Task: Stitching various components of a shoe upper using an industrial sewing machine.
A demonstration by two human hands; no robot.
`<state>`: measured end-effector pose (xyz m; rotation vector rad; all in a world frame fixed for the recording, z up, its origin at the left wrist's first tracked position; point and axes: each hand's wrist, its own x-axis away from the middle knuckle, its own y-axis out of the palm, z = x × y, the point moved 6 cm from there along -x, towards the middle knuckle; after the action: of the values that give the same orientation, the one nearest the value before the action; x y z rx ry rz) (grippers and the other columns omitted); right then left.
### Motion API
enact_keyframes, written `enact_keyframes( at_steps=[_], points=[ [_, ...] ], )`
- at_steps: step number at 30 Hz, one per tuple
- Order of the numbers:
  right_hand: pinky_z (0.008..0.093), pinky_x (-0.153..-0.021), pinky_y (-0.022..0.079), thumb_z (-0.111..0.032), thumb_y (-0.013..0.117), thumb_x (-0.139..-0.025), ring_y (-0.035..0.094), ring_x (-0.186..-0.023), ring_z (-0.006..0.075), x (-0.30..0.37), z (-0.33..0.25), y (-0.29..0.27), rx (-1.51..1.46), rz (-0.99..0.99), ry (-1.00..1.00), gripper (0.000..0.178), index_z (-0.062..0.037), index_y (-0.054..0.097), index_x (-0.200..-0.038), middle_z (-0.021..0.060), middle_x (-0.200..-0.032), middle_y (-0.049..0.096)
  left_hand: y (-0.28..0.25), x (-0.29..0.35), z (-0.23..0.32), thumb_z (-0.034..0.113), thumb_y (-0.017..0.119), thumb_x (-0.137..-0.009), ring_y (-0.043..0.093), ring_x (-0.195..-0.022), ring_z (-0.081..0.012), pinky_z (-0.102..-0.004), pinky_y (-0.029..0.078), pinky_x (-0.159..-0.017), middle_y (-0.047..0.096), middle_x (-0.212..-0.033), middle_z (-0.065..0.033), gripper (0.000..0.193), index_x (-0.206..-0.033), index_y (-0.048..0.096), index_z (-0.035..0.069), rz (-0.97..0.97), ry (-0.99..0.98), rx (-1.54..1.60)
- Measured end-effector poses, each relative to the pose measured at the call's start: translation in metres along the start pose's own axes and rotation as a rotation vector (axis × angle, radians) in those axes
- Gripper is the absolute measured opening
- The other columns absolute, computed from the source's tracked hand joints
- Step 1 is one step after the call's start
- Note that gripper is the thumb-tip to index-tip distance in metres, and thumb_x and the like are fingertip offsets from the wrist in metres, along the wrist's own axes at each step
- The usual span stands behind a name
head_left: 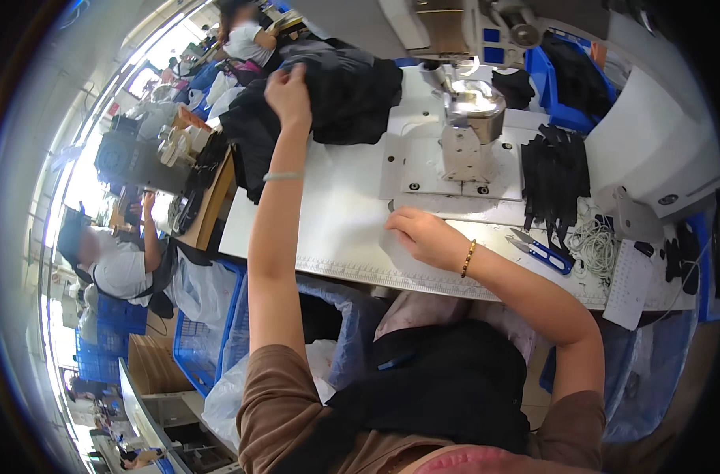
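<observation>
My left hand (289, 96) reaches to the far left of the white sewing table (340, 205). Its fingers are closed on a heap of black fabric (352, 87), part of which hangs over the table's left edge. In front of the sewing machine head (470, 118), my right hand (427, 237) rests low over the tabletop with its fingers curled in. What those fingers hold, if anything, is hidden. The metal plate (415, 178) under the machine head lies just beyond the right hand.
To the right lie a bundle of black strips (556, 178), blue-handled thread snips (545, 254), tangled pale cord (595, 245) and a white card (628, 286). A blue bin (549, 87) with black pieces stands behind. Lined blue crates (210, 347) sit below the left edge. Other people work at left.
</observation>
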<state>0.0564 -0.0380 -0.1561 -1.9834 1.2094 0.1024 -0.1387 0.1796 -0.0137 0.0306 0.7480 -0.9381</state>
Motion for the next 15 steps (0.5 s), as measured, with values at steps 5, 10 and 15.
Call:
enact_keyframes(
  at_steps=[5,10,15],
  points=[
    [0.0297,-0.071,0.053,-0.012,0.055,-0.089,0.061,-0.093,0.0214,0.001,-0.002,-0.046,-0.287,0.304,0.204,0.036,-0.0031,0.047,-0.123,0.0155,-0.116,0.05,-0.01,0.11,0.043,0.018,0.058,-0.088,0.058,-0.069,-0.0134,-0.0249,0.046,-0.063,0.057,-0.08,-0.0025,0.012,-0.092,0.052,0.007,-0.109,-0.39,1.063],
    [0.0238,-0.048,0.052,-0.018,0.062,-0.086,0.063,-0.075,0.0147,-0.003,-0.017,-0.062,-1.028,0.236,0.345,0.031,-0.0012,0.05,-0.11,0.0097,-0.103,0.055,-0.019,0.208,0.09,0.026,0.055,-0.091,0.055,-0.073,-0.0082,-0.0192,0.045,-0.069,0.058,-0.085,-0.002,0.022,-0.101,0.054,0.007,-0.209,-0.664,1.156],
    [0.0202,-0.034,0.041,-0.022,0.058,-0.089,0.061,-0.055,0.0108,0.0,-0.014,-0.08,-1.068,0.298,0.364,0.018,-0.0069,0.05,-0.09,0.0008,-0.069,0.056,-0.001,0.201,0.112,0.024,0.051,-0.093,0.057,-0.084,-0.0072,-0.0177,0.045,-0.071,0.061,-0.095,-0.0054,0.032,-0.113,0.053,-0.001,-0.687,-0.71,1.286]
  ],
)
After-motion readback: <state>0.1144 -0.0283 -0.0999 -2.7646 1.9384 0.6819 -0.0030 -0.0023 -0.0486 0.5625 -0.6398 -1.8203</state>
